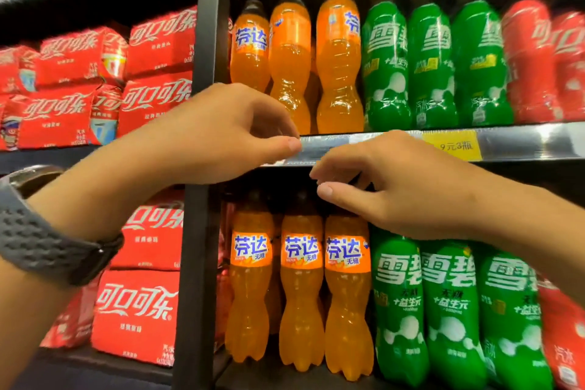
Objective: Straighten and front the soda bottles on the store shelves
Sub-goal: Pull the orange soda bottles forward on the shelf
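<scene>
Dark store shelving with a silver price rail (522, 141). I see the left hand (221, 133) and right hand (395, 184) loosely curled at the rail, gripping nothing. Orange plastic soda bottles (338, 73) stand above and below it. The right hand hides one lower cap, and the far upper bottles are blurred.

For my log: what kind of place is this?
Probably a shop's drinks aisle: rows of orange plastic soda bottles, a yellow price tag on the silver shelf edge, stacked red cola multipacks.

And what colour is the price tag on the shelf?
The tag is yellow, plain in the head view.
</scene>
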`<state>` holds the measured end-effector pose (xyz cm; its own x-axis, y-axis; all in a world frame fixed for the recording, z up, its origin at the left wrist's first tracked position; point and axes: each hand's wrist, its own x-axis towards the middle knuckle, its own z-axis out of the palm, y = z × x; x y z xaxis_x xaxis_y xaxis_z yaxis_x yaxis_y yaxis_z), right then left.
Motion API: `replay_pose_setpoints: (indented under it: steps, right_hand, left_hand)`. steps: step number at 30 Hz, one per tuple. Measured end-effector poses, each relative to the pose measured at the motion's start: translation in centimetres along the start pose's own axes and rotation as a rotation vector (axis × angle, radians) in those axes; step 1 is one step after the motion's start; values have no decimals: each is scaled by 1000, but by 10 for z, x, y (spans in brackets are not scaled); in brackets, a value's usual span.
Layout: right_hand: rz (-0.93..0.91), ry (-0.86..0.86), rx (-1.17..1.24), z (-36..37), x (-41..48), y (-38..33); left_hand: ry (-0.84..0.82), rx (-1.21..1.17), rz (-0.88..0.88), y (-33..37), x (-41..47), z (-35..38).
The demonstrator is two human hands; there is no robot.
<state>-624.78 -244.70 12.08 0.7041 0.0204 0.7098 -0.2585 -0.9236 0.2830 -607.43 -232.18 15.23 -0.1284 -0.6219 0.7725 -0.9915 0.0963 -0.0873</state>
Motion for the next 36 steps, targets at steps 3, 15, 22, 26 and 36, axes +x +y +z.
replay_pose_setpoints:
  steps: [3, 15, 22, 26, 36]
  right_hand:
    - [-20, 146, 2, -22, 8, -3]
    - [83, 459, -235, -89, 97, 37]
    - [170, 359, -335, -96, 168, 50]
    - [255, 281, -424, -93, 199, 56]
    - [312, 49, -545, -125, 218, 86]
  left_hand:
    - [182, -14, 18, -7, 10, -12]
    - [519, 233, -4, -47, 78, -47]
    - [498, 459, 22, -60, 132, -70]
    - [318, 527, 27, -56, 158, -75]
    - [79, 259, -190, -35, 208, -85]
